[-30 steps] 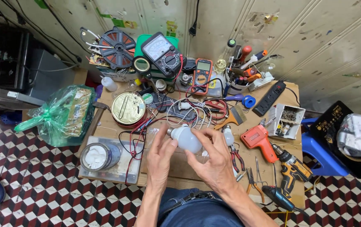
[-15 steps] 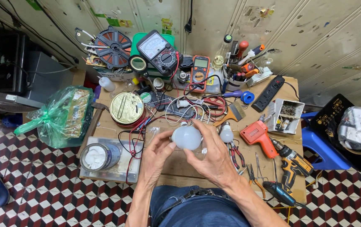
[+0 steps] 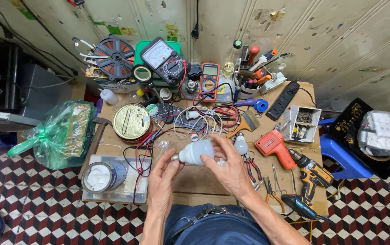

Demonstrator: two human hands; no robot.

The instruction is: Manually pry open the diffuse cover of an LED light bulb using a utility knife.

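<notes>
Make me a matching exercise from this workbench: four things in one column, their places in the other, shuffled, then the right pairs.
Things:
1. white light bulb
2. orange soldering gun
3. green plastic bag
4. black power strip

Places:
A. at the left edge of the table, hanging partly over it
B. at the back right of the table, near the wall
C. held between the left hand and the right hand
D. on the table, just right of the right hand

Pairs: 1-C, 2-D, 3-A, 4-B
</notes>
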